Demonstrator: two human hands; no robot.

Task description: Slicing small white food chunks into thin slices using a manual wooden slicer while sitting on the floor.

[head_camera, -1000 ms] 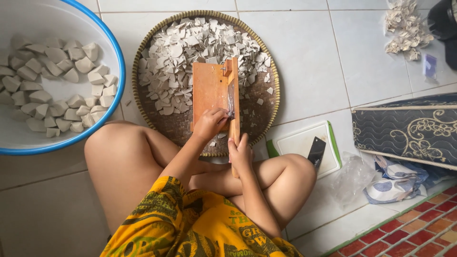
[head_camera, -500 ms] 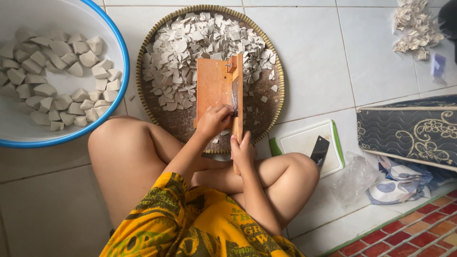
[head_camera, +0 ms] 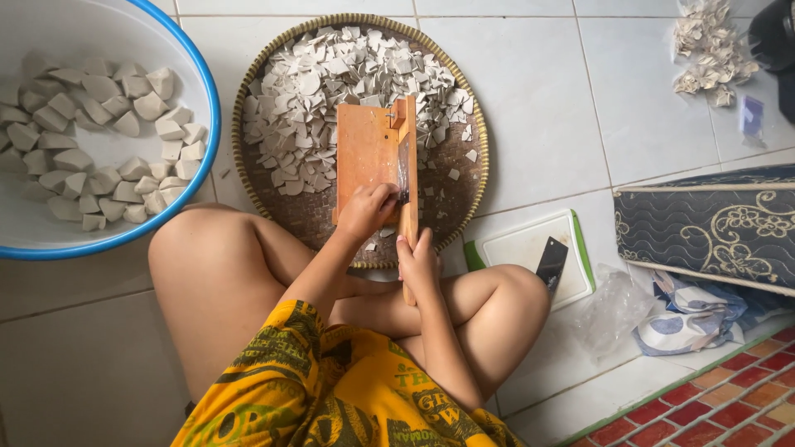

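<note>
Head cam looks straight down at a person sitting cross-legged on white floor tiles; the wooden slicer board [head_camera: 374, 161] lies propped over the near half of a round woven tray [head_camera: 474, 186], long axis running away from the person twd the top of frame, far end resting among the slices, near end by the knees; a raised wooden rail runs along its right edge w/ what looks like a blade slot partway up. Right hand [head_camera: 365, 212] sits on the board's lower face, fingers curled shut over smth small pressed against the wood; can't tell exactly what, it's hidden under the knuckles; prob. one of the pale chunks. Left hand [head_camera: 419, 263] grips the near end of the rail, fingers wrapped closed round it, steadying the board. The board looks stiff, light, dry, easy to tilt; best hold is that rail end or the side edges, well away from the blade; the chunk under the fingers likely firm but brittle, may get slippery as it thins. Thin pale slices [head_camera: 331, 91] cover the tray's far half, flat and fragile by the look; a white basin w/ blue rim [head_camera: 211, 124] at left holds the uncut wedge-shaped chunks [head_camera: 99, 149]; to the right, a green-edged cutting board [head_camera: 517, 248] w/ a dark cleaver blade [head_camera: 551, 263] on it; a patterned cushion [head_camera: 704, 223] beyond; another small heap of slices [head_camera: 704, 50] on the tiles, top right.
</note>
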